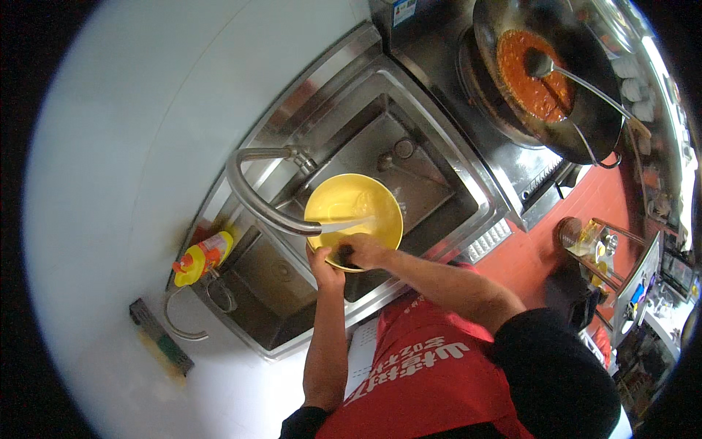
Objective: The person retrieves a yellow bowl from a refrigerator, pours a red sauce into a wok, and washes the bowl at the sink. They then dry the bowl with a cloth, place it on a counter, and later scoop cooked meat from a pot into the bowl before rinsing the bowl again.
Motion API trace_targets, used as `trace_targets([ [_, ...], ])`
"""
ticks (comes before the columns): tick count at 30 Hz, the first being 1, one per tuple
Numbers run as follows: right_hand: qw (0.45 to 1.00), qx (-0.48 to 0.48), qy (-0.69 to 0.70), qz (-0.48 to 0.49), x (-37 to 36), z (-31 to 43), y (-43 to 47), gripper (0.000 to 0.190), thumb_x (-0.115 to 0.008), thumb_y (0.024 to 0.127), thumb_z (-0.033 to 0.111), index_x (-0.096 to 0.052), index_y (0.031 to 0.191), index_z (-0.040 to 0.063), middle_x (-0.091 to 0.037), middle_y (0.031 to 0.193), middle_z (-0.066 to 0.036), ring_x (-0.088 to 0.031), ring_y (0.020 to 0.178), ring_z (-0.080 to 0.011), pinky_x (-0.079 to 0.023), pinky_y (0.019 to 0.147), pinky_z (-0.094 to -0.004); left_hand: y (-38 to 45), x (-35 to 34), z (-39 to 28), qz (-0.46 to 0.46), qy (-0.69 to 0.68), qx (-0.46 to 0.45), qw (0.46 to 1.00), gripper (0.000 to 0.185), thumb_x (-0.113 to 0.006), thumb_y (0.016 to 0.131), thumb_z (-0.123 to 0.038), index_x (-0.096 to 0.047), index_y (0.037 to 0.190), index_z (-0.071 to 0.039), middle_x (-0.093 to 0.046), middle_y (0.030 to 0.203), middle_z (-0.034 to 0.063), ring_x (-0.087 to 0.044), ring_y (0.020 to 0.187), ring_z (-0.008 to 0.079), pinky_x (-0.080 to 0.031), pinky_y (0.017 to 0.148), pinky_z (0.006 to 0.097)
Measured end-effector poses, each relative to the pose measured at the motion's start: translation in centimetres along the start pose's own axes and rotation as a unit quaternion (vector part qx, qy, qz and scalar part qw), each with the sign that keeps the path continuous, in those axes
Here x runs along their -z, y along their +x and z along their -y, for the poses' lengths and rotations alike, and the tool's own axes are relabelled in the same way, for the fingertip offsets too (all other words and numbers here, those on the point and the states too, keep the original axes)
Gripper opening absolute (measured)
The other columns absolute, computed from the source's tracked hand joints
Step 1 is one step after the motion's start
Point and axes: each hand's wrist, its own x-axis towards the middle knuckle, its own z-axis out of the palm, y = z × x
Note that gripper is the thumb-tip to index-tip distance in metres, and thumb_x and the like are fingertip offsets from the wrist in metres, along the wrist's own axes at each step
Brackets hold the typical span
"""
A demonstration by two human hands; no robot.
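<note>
A yellow bowl (378,200) is tilted under the running faucet (269,211), over the stainless steel double sink (378,123). My left hand (327,270) grips the bowl's near-left rim, thumb on top and fingers underneath. Inside the bowl, my right hand (363,251) presses a small dark scrubber (345,253) against the wall; blur and the fingers partly hide it. Water (348,224) streams from the spout into the bowl and pools on its bottom.
Right of the sink, a wok (589,129) with red sauce (532,77) and a ladle (543,65) sits on a stove. A yellow detergent bottle (205,258) and a second faucet (184,329) are at left. A wooden cart (609,236) stands on the red floor.
</note>
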Motion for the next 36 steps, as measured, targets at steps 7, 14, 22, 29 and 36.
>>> trace_targets([
  [7,0.934,-0.079,-0.17,-0.303,-0.5,-8.3,7.9,0.039,-0.072,0.077,0.018,-0.066,0.114,0.009,-0.063,0.115,-0.021,-0.062,0.109,-0.0364,-0.052,0.091,-0.044,-0.1,-1.0,0.2,0.019,0.045,0.063,0.997,0.066,-0.055,0.074,-0.004,-0.046,0.139,-0.006,-0.058,0.125,0.013,-0.06,0.114,0.0332,-0.052,0.097,0.0465],
  [14,0.993,0.024,0.0,0.112,1.1,-2.6,1.0,0.042,-0.066,0.072,0.012,-0.07,0.114,0.008,-0.07,0.11,-0.02,-0.065,0.109,-0.036,-0.049,0.096,-0.0441,2.3,2.8,1.4,0.006,-0.071,0.124,0.99,0.055,-0.056,0.077,-0.006,-0.049,0.131,-0.006,-0.058,0.119,0.0122,-0.06,0.113,0.0326,-0.048,0.1,0.0498],
  [22,0.961,-0.078,-0.126,-0.234,0.9,-7.1,9.1,0.038,-0.069,0.08,0.029,-0.068,0.109,0.005,-0.067,0.114,-0.018,-0.066,0.105,-0.0351,-0.054,0.088,-0.0473,-0.2,-2.7,0.9,-0.042,0.094,0.081,0.991,0.067,-0.057,0.073,-0.001,-0.046,0.138,-0.007,-0.059,0.121,0.01,-0.061,0.112,0.0294,-0.053,0.094,0.0418],
  [29,0.982,-0.015,-0.059,0.177,2.4,-8.1,0.2,0.045,-0.072,0.074,0.016,-0.069,0.12,0.014,-0.069,0.119,-0.015,-0.061,0.117,-0.0332,-0.045,0.103,-0.0433,1.0,-0.3,0.1,0.005,0.037,0.065,0.997,0.07,-0.054,0.07,0.002,-0.044,0.139,-0.004,-0.058,0.123,0.0153,-0.061,0.113,0.0332,-0.052,0.097,0.0445],
  [36,0.969,-0.089,-0.066,-0.22,0.0,-7.8,8.5,0.038,-0.07,0.077,0.02,-0.068,0.111,0.003,-0.069,0.106,-0.021,-0.067,0.097,-0.0372,-0.055,0.085,-0.042,0.9,-1.2,2.4,-0.021,0.069,0.084,0.994,0.067,-0.055,0.073,0.002,-0.044,0.139,-0.005,-0.058,0.123,0.0116,-0.061,0.111,0.0298,-0.054,0.093,0.0429],
])
